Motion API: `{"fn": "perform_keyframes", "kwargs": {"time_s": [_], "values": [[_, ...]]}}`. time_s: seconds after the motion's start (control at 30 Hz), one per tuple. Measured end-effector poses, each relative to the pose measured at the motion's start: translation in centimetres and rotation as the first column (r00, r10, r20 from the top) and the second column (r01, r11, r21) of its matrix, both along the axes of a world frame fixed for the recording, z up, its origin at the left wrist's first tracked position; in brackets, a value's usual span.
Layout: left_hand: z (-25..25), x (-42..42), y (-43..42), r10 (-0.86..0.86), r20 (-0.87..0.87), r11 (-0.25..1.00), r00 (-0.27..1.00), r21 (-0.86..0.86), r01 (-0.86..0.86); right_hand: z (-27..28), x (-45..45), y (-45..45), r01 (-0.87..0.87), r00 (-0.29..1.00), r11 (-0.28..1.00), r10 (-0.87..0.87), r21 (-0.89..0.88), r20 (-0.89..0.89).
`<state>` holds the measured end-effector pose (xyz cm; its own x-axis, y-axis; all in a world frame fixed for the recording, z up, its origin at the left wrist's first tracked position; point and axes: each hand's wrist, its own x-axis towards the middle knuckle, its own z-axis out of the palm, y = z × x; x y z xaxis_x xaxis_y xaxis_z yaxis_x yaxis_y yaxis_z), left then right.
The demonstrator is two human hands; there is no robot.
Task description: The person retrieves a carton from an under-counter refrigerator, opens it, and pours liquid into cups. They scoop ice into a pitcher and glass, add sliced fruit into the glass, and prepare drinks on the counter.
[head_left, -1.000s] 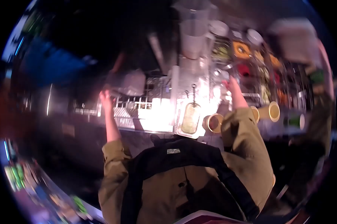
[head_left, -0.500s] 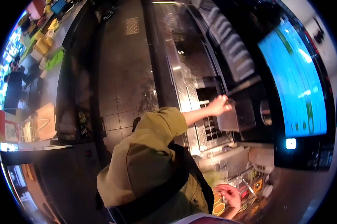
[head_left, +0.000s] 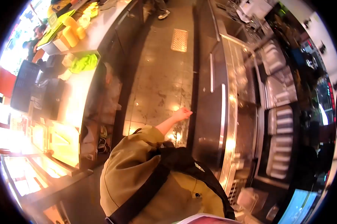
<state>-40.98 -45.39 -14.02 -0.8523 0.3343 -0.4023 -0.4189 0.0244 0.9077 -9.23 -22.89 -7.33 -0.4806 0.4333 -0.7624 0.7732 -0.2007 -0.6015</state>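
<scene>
My left hand (head_left: 182, 114) hangs over the tiled floor (head_left: 150, 87), beside the dark steel drawer fronts (head_left: 209, 123) on its right. Its fingers are loosely stretched out, and nothing shows in them. The sleeve on that arm is olive, rolled to the forearm. My right hand is out of view. A dark apron strap (head_left: 142, 194) crosses my olive clothing.
On the left counter (head_left: 77, 87) are a green cloth (head_left: 84, 63), yellow bottles (head_left: 69, 36) and a dark monitor (head_left: 25, 86). Metal containers (head_left: 280, 155) line the right side. Ahead are a floor grate (head_left: 179, 40) and another person's shoe (head_left: 163, 15).
The view has swung from the food containers to the aisle. My left hand has left the clear container and now hangs over the floor. My right hand has gone out of view.
</scene>
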Motion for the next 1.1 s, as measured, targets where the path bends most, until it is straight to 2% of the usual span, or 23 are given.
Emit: {"fn": "perform_keyframes", "kwargs": {"time_s": [0.03,0.07,0.1,0.17,0.2,0.23,0.33,0.4,0.47,0.5,0.53,0.57,0.6,0.67,0.73,0.8,0.83,0.87,0.9,0.93,1.0,1.03,1.1], "values": [[-5.8,-4.1,-2.5,0.034,0.068,0.998,0.997,0.052,-0.038,-1.0,-2.8,0.4,-0.038,0.999,0.999,0.037,0.023,0.031],[-7.2,-7.7,-5.7,0.002,0.192,0.975,0.981,-0.217,0.040,-2.1,-5.7,0.8,-0.075,0.996,0.996,0.072,0.045,0.057],[-7.9,-11.3,-8.7,0.008,0.324,0.880,0.946,-0.451,0.147,-3.4,-8.7,1.3,-0.107,0.991,0.992,0.101,0.066,0.085],[-7.6,-17.7,-12.8,0.218,0.423,0.937,0.879,-0.343,-0.068,-6.0,-15.2,2.4,-0.177,0.976,0.979,0.162,0.102,0.143],[-8.0,-21.0,-14.4,0.362,0.461,0.931,0.810,-0.218,-0.292,-7.3,-18.7,3.0,-0.215,0.966,0.969,0.192,0.121,0.174],[-7.7,-24.3,-15.7,0.479,0.516,0.856,0.710,-0.096,-0.508,-8.4,-22.5,3.6,-0.263,0.952,0.954,0.233,0.142,0.201],[-5.5,-35.4,-21.0,0.504,0.565,0.789,0.653,0.007,-0.614,-11.7,-35.5,5.2,-0.448,0.885,0.862,0.389,0.237,0.258],[-4.0,-42.1,-24.6,0.575,0.523,0.721,0.629,0.041,-0.692,-12.8,-45.1,5.5,-0.593,0.804,0.700,0.545,0.399,0.239],[-1.5,-47.9,-26.9,0.688,0.508,0.567,0.518,0.070,-0.821,-12.9,-56.6,5.3,-0.631,0.718,0.514,0.671,0.581,0.186],[-0.8,-50.6,-28.4,0.709,0.506,0.511,0.492,0.112,-0.852,-12.6,-62.6,4.4,-0.644,0.693,0.488,0.698,0.589,0.179],[-0.4,-53.2,-29.5,0.722,0.511,0.453,0.466,0.160,-0.877,-12.5,-71.3,3.6,-0.717,0.697,0.618,0.646,0.323,0.312],[-0.4,-55.9,-30.7,0.735,0.510,0.390,0.447,0.222,-0.894,-12.1,-79.1,2.0,-0.777,0.622,0.533,0.731,0.335,0.279],[1.0,-58.5,-31.6,0.744,0.532,0.329,0.403,0.233,-0.915,-11.2,-86.1,-0.7,-0.796,0.545,0.424,0.813,0.433,0.204],[0.2,-64.2,-34.7,0.754,0.543,0.204,0.370,0.342,-0.917,-10.1,-98.2,-6.5,-0.767,0.372,0.335,0.927,0.548,-0.045],[-0.3,-70.3,-37.6,0.781,0.549,0.056,0.298,0.414,-0.909,-8.8,-107.6,-12.4,-0.784,0.278,0.325,0.946,0.529,-0.168],[-1.0,-76.9,-40.5,0.787,0.565,-0.093,0.245,0.503,-0.859,-9.2,-114.6,-17.6,-0.817,0.347,0.466,0.868,0.341,-0.355],[-1.9,-80.6,-42.1,0.782,0.586,-0.158,0.214,0.519,-0.840,-7.8,-117.2,-19.7,-0.858,0.285,0.362,0.926,0.366,-0.247],[-3.0,-84.2,-43.8,0.773,0.606,-0.221,0.186,0.533,-0.817,-8.8,-119.1,-20.9,-0.863,0.306,0.379,0.919,0.335,-0.250],[-4.5,-88.3,-45.3,0.775,0.623,-0.308,0.107,0.521,-0.796,-10.0,-121.0,-21.4,-0.881,0.203,0.275,0.955,0.386,-0.217],[-6.0,-92.8,-47.8,0.773,0.628,-0.341,0.088,0.529,-0.777,-11.7,-122.3,-21.5,-0.884,0.254,0.330,0.934,0.331,-0.252],[-10.4,-99.5,-50.7,0.740,0.673,-0.431,0.018,0.494,-0.755,-12.4,-124.7,-19.8,-0.947,0.250,0.275,0.955,0.167,-0.157],[-10.1,-102.5,-51.7,0.718,0.687,-0.523,-0.108,0.432,-0.734,-13.4,-126.6,-18.2,-0.951,0.280,0.289,0.956,0.113,-0.087],[-14.0,-106.4,-54.3,0.699,0.708,-0.565,-0.105,0.456,-0.688,-12.4,-130.6,-15.5,-0.935,0.352,0.354,0.932,-0.011,0.093]]}}
